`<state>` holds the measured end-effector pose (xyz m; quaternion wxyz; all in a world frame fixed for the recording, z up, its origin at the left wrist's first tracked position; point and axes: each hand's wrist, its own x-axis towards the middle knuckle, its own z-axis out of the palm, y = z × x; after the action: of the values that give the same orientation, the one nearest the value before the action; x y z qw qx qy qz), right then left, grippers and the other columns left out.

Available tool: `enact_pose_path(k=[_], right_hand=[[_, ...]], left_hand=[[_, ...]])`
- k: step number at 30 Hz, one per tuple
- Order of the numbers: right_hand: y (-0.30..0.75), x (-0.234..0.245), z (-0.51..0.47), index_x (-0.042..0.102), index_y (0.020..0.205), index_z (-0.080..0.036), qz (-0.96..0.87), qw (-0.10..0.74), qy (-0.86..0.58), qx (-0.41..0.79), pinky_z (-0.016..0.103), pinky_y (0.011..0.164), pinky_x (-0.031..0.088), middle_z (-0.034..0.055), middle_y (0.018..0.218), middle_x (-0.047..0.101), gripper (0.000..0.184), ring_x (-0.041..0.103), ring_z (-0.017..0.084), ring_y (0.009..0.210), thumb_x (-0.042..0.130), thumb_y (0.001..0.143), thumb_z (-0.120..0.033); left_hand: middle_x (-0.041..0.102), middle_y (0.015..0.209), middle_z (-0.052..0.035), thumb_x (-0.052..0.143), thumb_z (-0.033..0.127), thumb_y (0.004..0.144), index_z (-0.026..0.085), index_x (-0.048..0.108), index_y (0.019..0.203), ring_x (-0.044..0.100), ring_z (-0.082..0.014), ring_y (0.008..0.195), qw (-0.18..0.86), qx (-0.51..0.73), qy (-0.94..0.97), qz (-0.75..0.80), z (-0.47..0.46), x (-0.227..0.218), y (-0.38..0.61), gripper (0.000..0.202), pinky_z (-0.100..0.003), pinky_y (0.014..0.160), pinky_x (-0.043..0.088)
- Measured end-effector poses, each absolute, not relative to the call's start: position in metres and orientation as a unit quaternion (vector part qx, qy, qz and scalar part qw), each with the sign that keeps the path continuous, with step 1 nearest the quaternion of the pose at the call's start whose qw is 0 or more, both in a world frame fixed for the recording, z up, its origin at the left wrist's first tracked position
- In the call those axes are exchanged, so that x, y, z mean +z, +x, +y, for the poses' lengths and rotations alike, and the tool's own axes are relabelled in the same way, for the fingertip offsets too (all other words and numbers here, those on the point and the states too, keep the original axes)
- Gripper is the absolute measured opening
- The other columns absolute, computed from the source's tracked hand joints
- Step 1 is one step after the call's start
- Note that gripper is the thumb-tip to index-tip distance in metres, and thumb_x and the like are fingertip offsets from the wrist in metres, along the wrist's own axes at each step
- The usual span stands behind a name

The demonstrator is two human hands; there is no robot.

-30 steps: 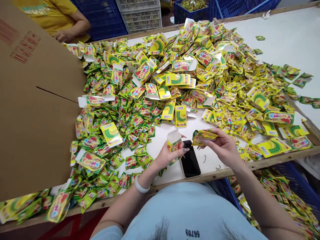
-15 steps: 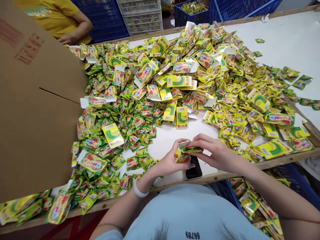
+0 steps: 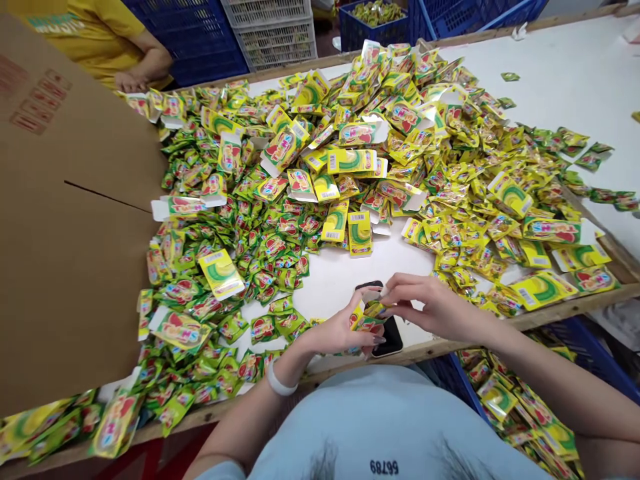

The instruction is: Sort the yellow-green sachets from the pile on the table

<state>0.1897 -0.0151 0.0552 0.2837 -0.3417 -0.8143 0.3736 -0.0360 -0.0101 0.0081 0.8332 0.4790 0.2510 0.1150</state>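
Note:
Above the table's near edge, my left hand (image 3: 345, 329) is wrapped round a small yellow-and-green candy box (image 3: 361, 323) with its open end up and to the right. At that opening a green-and-yellow candy packet (image 3: 375, 309) sticks partly out. The fingertips of my right hand (image 3: 427, 303) pinch at the packet and the box's white flap; the exact contact is partly hidden. A black phone (image 3: 391, 339) lies on the table beneath both hands, partly covered by the left one.
Loose green packets (image 3: 275, 247) and yellow packets (image 3: 465, 227) heap the table, with flattened or open boxes (image 3: 360, 233) among them. A large carton (image 3: 75, 253) stands left. Crates (image 3: 273, 33) and a person in a yellow shirt (image 3: 113, 40) are beyond. A blue crate (image 3: 467, 387) sits below the edge.
The packet has gone deeper into the box, and my right fingers have shifted to its opening. My left hand has tilted slightly, showing more of the phone. The whole view has shifted a little.

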Motion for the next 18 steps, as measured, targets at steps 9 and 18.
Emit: enact_pose_path(k=[9,18], right_hand=[[0.193,0.061,-0.023,0.07,0.093,-0.018,-0.811,0.125,-0.256,0.51,0.024,0.068,0.049,0.0035,0.083,0.07,0.027,0.061,0.014,0.073,0.044,0.096,-0.011],[0.186,0.005,-0.054,0.071,0.092,-0.019,-0.752,0.28,-0.449,0.393,0.027,0.068,0.051,0.0071,0.088,0.07,0.026,0.067,0.017,0.078,0.048,0.1,-0.029]], left_hand=[[0.058,0.083,0.0025,0.078,0.034,0.077,0.024,0.034,0.136,0.06,-0.0122,0.061,0.863,0.087,0.451,0.21,-0.026,-0.01,-0.026,0.074,-0.026,0.058,0.05],[0.07,0.104,-0.0064,0.056,0.038,0.093,0.02,0.053,0.134,0.063,-0.022,0.09,0.613,0.115,0.655,0.426,-0.043,0.0,-0.017,0.045,-0.034,0.084,0.049]])
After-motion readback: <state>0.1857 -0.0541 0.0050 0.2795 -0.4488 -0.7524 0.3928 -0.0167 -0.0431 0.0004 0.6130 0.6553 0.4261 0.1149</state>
